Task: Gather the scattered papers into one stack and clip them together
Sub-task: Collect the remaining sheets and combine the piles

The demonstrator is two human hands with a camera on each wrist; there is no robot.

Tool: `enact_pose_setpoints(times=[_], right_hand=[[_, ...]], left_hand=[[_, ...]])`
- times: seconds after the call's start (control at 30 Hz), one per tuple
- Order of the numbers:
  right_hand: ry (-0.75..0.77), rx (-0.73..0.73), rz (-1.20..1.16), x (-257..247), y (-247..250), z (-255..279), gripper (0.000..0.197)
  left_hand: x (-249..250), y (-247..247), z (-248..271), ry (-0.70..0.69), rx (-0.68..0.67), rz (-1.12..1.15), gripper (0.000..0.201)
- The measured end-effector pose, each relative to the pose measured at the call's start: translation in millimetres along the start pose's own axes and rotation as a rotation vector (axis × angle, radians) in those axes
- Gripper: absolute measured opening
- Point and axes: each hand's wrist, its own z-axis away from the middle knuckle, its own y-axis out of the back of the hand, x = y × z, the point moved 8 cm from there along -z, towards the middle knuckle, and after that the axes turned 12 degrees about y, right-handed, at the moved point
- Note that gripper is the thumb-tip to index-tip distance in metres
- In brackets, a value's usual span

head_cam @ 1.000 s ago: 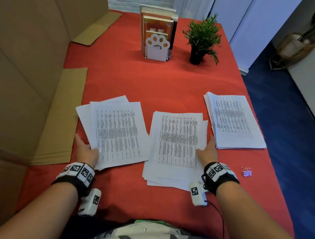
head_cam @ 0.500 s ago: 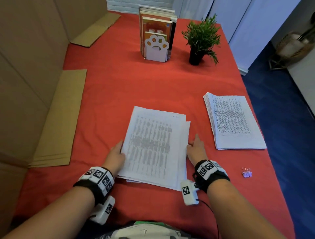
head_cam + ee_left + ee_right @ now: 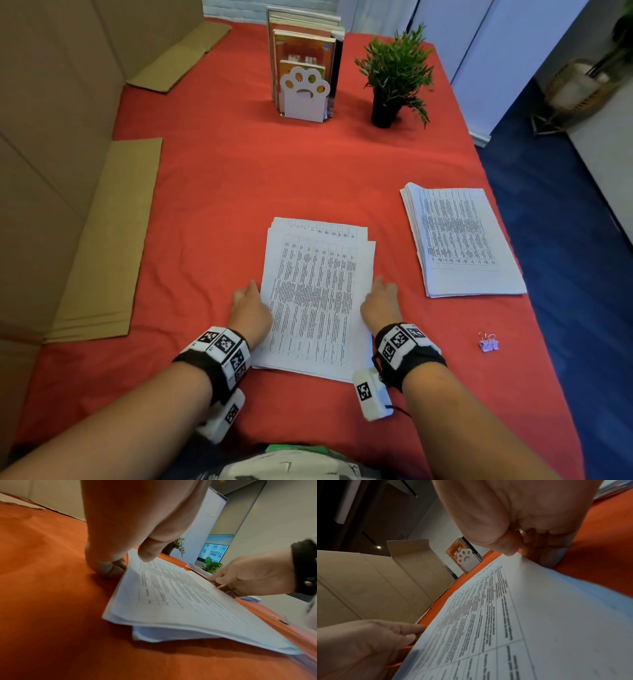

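Observation:
A merged stack of printed papers [image 3: 318, 298] lies in the middle of the red tablecloth, its sheets slightly offset at the far end. My left hand [image 3: 248, 308] pinches the stack's left edge, thumb on top and fingers curled under [image 3: 123, 561]. My right hand [image 3: 380, 301] pinches the right edge the same way [image 3: 525, 550]. Both edges of the stack [image 3: 171, 601] are lifted a little off the cloth. A second paper stack [image 3: 459, 240] lies apart at the right. A small purple binder clip [image 3: 488, 342] sits near the table's right edge.
A white paw-shaped bookend with books [image 3: 305, 92] and a potted plant [image 3: 394, 78] stand at the far side. Flat cardboard [image 3: 102, 246] lies along the left edge beside a cardboard wall. The table drops off to blue floor at the right.
The left pile has been slid onto the middle pile, making one stack. Both hands moved inward with it and now pinch its two sides.

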Motion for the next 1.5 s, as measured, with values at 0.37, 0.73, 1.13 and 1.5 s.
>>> enact_pose_setpoints(times=[0.37,0.73,1.13,1.5], right_hand=[[0.209,0.166,-0.583,-48.9,34.8,19.0,0.042],[0.344,0.358,-0.820,-77.7,66.0,34.2,0.039],[0.331,0.253,-0.484,-44.3,71.5,22.5,0.028],[0.019,0.276,-0.064,125.7,192.9,-39.5,0.039]], left_hand=[[39.9,40.4,20.9,-0.247,0.015,0.415,0.038],[55.7,64.0,47.6,-0.535,0.072,0.824,0.052],[50.4,33.9,26.4,-0.334,0.125,0.544,0.035],[93.8,-53.7,57.4,-0.045,0.053,0.356,0.032]])
